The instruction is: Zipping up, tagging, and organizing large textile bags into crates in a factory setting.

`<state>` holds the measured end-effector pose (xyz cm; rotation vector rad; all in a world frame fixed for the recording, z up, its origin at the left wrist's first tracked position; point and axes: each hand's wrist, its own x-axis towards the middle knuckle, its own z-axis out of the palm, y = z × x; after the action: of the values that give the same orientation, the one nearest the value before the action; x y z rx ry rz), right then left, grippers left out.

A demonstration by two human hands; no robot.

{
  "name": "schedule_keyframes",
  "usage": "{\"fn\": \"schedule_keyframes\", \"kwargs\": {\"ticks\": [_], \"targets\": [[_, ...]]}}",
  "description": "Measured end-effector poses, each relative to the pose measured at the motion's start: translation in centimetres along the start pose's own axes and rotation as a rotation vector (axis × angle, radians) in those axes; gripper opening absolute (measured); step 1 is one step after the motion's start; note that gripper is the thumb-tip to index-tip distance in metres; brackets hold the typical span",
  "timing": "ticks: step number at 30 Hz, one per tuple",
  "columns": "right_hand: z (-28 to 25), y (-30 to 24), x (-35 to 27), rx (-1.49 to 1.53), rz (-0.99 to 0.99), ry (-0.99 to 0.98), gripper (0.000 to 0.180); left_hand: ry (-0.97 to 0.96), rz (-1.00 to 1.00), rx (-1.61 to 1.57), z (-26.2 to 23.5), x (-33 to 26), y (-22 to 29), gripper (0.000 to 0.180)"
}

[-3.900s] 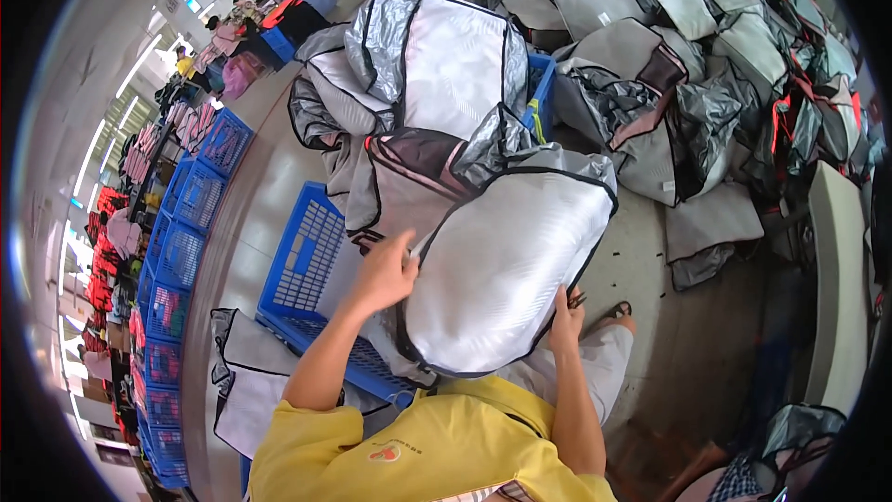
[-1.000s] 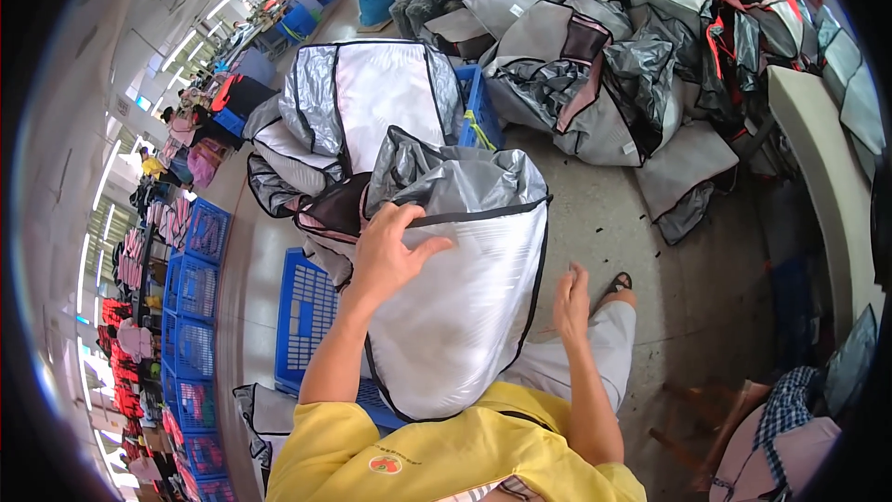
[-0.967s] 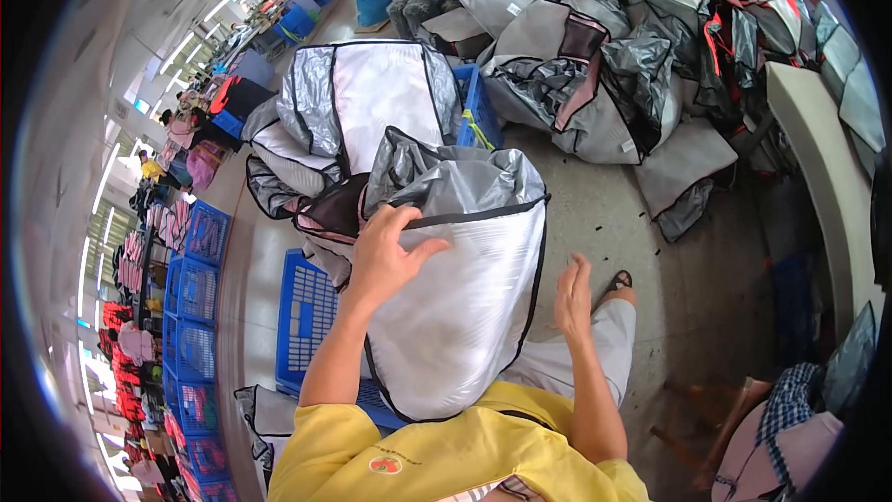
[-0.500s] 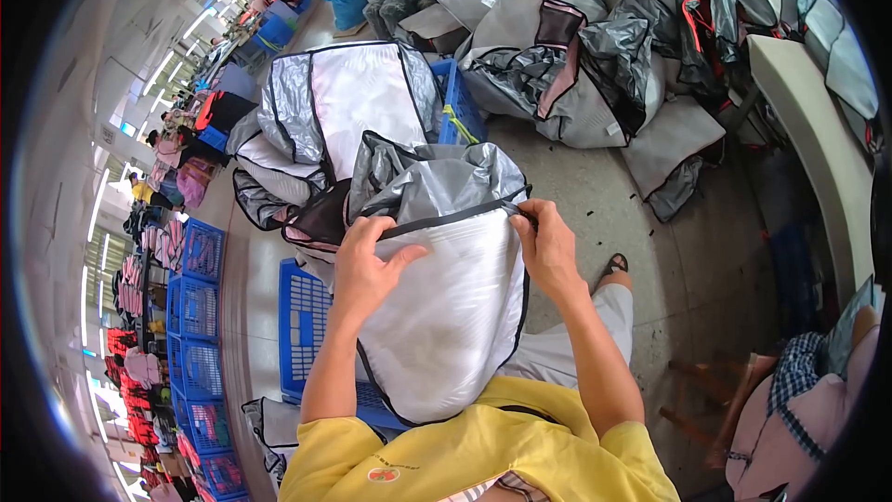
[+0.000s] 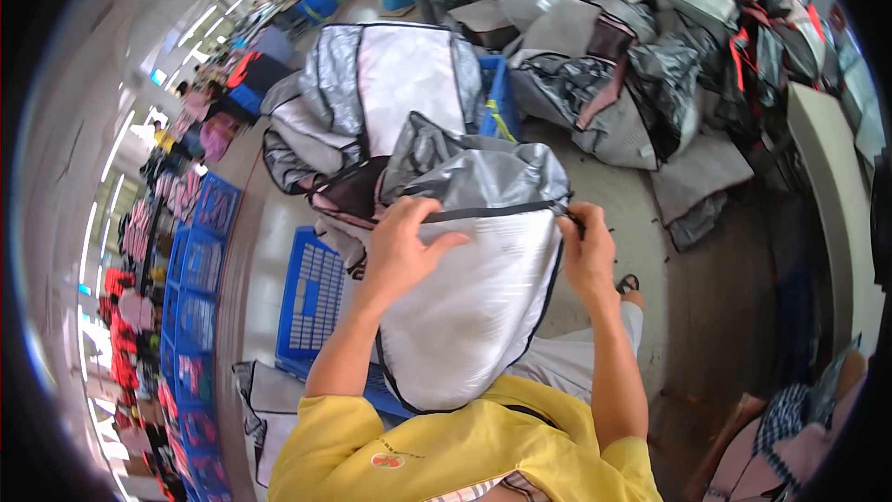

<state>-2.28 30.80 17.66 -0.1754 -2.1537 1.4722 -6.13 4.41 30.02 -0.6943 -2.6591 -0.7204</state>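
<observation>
at the bottom centre of the frame a yellow shirt [image 5: 465,455] is seen, with both bare forearms rising from it. between them, in the middle of the frame, a white and silver padded bag [image 5: 474,297] with black piping is held upright against the lap, its rounded end pointing down toward the shirt. the left hand [image 5: 404,246] is laid on the bag's upper left part, its fingers curled over the black zipper line and the thumb spread across the white panel. the right hand [image 5: 587,246] is closed at the bag's upper right corner, the fingertips pinched on the end of the zipper line; whether a pull tab is gripped cannot be told. the crumpled silver top of the bag is bunched above both hands.

just left of the bag, at centre left, a blue plastic crate [image 5: 311,302] is set on the pale floor [image 5: 255,251]. above the hands, at upper centre, a second like bag [image 5: 390,93] is laid open and flat. at the upper right, a heap of grey and silver bags [image 5: 632,84] is piled. along the left rim a row of blue crates [image 5: 200,251] with colourful goods is lined up.
</observation>
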Motion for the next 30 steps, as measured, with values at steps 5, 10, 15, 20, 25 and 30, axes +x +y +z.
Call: {"fn": "schedule_keyframes", "kwargs": {"ticks": [5,10,15,20,25,30], "targets": [[-1.4,-1.7,0.5,-0.035,0.0,-0.065,0.034,-0.018,-0.016,0.021,-0.4,-0.4,0.1,0.049],[-3.2,-5.1,1.9,-0.036,-0.077,-0.185,0.038,0.009,0.079,0.066,-0.9,-1.0,0.7,0.041],[-2.8,-3.8,3.3,-0.018,-0.224,-0.402,0.032,-0.032,0.189,0.138,-1.4,-2.5,1.4,0.032],[1.7,2.1,-2.2,0.108,-0.203,-0.026,0.028,-0.012,0.398,0.308,0.4,-7.6,4.2,0.046],[4.7,5.3,-7.5,0.183,-0.136,0.242,0.028,-0.095,0.375,0.332,3.7,-12.0,5.2,0.057],[4.2,7.8,-10.7,0.306,0.189,0.278,0.024,-0.114,0.387,0.344,5.1,-13.6,4.6,0.047]]}}
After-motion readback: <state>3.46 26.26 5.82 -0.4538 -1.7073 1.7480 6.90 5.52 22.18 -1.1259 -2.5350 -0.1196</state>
